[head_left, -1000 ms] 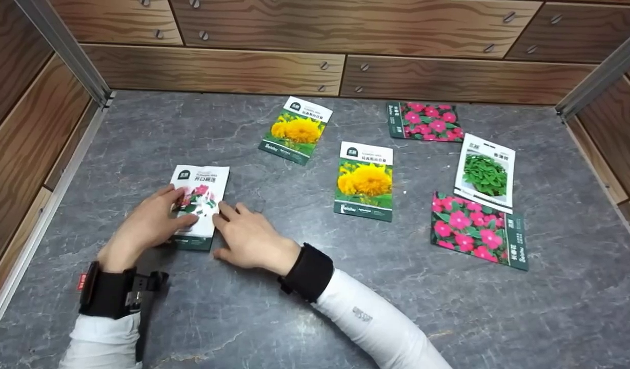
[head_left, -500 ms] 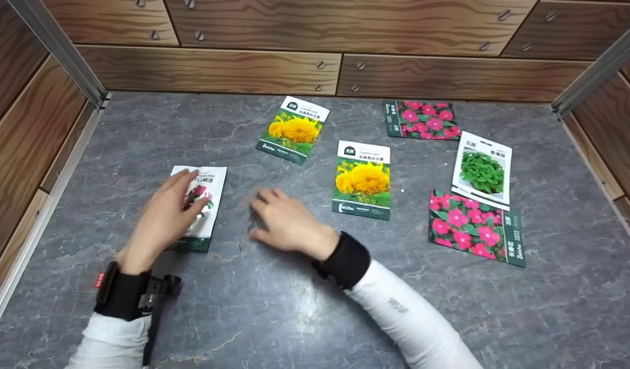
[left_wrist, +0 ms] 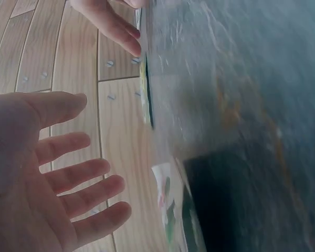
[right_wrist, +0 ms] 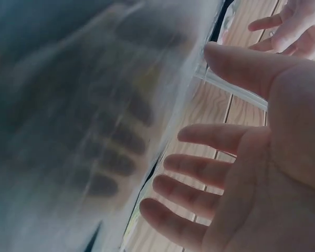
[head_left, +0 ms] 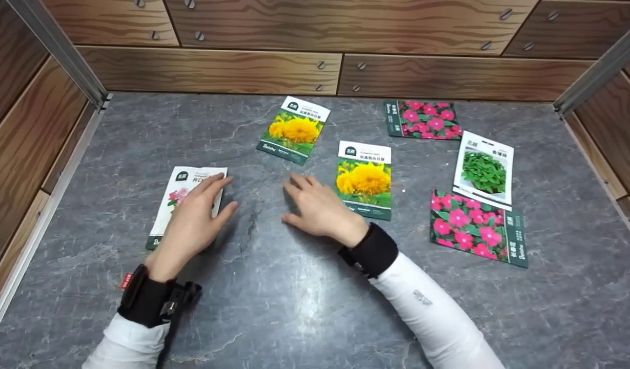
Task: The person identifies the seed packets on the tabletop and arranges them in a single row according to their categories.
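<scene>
My left hand (head_left: 194,218) is over a white seed packet with pink flowers (head_left: 177,196) at the left of the table, covering its lower right part. In the left wrist view, its fingers (left_wrist: 89,176) are spread and nothing lies in the palm. My right hand (head_left: 317,207) is just left of a seed packet with a yellow flower (head_left: 368,182), overlapping its lower left corner in the head view. The right wrist view shows its fingers (right_wrist: 199,170) nearly straight, palm bare. A second yellow-flower packet (head_left: 294,128) lies farther back, tilted.
To the right, a white packet with green leaves (head_left: 483,171) overlaps a pink-flower packet (head_left: 466,225). Another pink-flower packet (head_left: 427,120) lies behind it. Wood-patterned panels (head_left: 212,69) wall the grey marbled table (head_left: 294,307) at back and sides.
Both hands have moved to the right. The right hand has left the white packet's edge and come beside the yellow-flower packet. The left hand has slid across the white packet, uncovering its left side.
</scene>
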